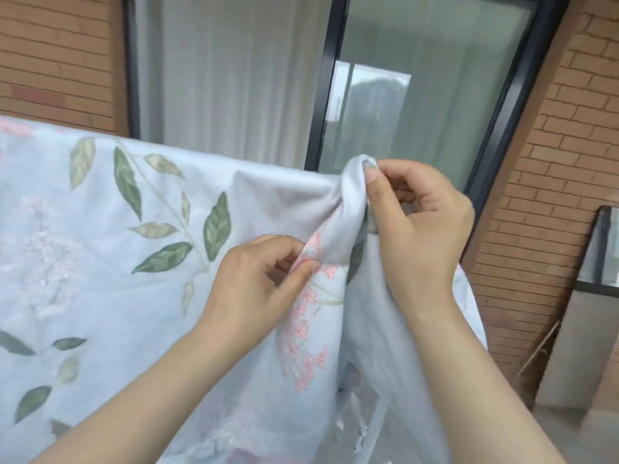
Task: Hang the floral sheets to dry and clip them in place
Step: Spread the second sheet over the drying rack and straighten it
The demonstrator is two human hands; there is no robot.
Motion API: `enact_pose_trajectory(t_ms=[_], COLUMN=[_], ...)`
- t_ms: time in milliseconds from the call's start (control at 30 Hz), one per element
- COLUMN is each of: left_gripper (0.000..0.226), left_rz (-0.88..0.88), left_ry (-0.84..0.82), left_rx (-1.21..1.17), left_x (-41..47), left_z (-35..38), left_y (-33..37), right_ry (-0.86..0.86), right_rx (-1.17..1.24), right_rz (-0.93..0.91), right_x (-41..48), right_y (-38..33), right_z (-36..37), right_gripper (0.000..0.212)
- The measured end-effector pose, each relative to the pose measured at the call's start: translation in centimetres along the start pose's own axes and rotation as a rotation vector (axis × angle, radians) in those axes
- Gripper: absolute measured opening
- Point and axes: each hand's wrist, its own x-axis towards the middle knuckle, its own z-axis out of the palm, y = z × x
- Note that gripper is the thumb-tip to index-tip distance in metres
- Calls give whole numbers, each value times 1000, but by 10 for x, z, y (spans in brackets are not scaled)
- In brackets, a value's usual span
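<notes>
A red brick wall stood either side of a black-framed glass door, with a pale curtain behind its left pane. A smaller window sat low at the right.

light: soft, even daylight | shadows: faint | focus: slightly soft | edges: wide-angle bowing

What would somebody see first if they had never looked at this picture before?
First comes the big floral sheet, pale blue with green leaves and pink blossoms, draped across the left and bottom of the view. Next are the two hands in the middle: the left hand pinches its edge by the pink flowers, and the right hand pinches a bunched corner higher up. Behind stand a dark-framed glass door and a brick wall.
</notes>
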Motion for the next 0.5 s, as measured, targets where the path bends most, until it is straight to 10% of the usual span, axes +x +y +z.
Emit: enact_pose_trajectory(t_ms=[500], left_gripper=[21], left_rz=[-412], left_ry=[378], left_rx=[497], left_x=[-88], left_z=[-22], left_y=[39], right_ry=[-428], right_rx=[454], right_rz=[60], right_x=[-24], right_y=[17], right_z=[18], right_gripper=[7])
